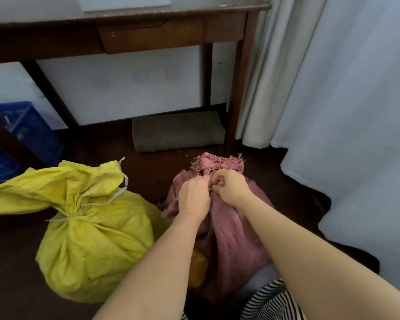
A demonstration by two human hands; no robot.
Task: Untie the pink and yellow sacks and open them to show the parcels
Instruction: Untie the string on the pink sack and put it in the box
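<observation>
A pink woven sack (231,239) stands on the dark floor in front of me, its frayed mouth bunched at the top. My left hand (194,197) and my right hand (231,187) both pinch the gathered neck of the pink sack just below the fringe; the tie itself is hidden under my fingers. To the left lies a full yellow sack (95,248), its neck bound with a white strip (62,219) and its loose top flopped to the left. No parcels show.
A dark wooden desk (171,33) with a drawer stands behind the sacks, a grey mat (178,132) under it. A blue plastic crate (26,135) sits at the far left. Pale curtains (344,88) hang on the right. Striped clothing (273,301) shows at the bottom.
</observation>
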